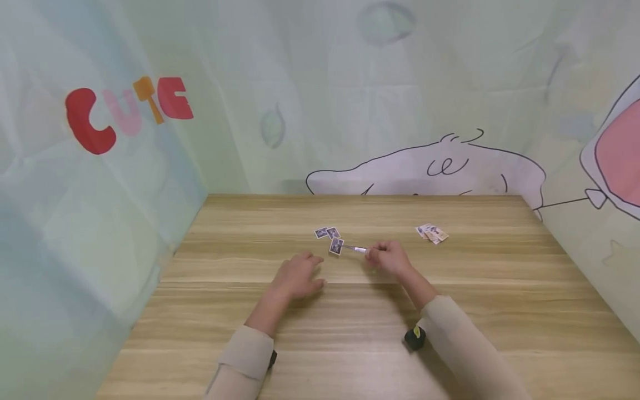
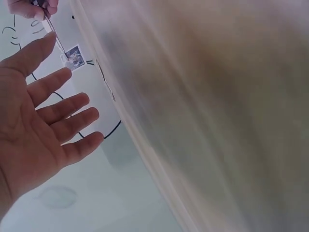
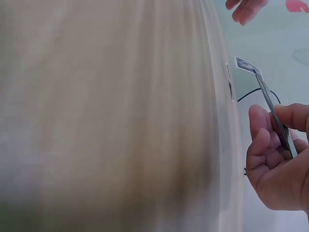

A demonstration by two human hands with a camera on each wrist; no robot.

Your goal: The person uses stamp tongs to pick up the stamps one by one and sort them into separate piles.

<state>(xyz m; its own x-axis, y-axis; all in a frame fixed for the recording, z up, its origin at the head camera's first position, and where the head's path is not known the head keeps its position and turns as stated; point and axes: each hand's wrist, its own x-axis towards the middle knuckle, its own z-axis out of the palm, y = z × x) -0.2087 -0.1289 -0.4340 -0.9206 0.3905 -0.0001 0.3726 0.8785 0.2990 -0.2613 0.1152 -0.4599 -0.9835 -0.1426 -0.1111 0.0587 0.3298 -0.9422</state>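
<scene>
In the head view my right hand (image 1: pixel 392 258) pinches a pair of metal tweezers (image 1: pixel 357 249) between thumb and fingers, the tips pointing left. At the tips hangs a small white-bordered picture card (image 1: pixel 336 246), raised off the table in the right wrist view, where the tweezers (image 3: pixel 271 104) grip its edge. Just behind it, two similar cards (image 1: pixel 320 233) lie on the table. To the left, my left hand (image 1: pixel 297 276) holds nothing; its fingers are spread in the left wrist view, near the lifted card (image 2: pixel 75 58).
A small overlapping group of lighter cards (image 1: pixel 434 234) lies farther right on the wooden table (image 1: pixel 250 222). Printed cloth walls (image 1: pixel 240 100) stand along the table's back and sides. Dark wrist devices (image 1: pixel 415 338) hang below both sleeves.
</scene>
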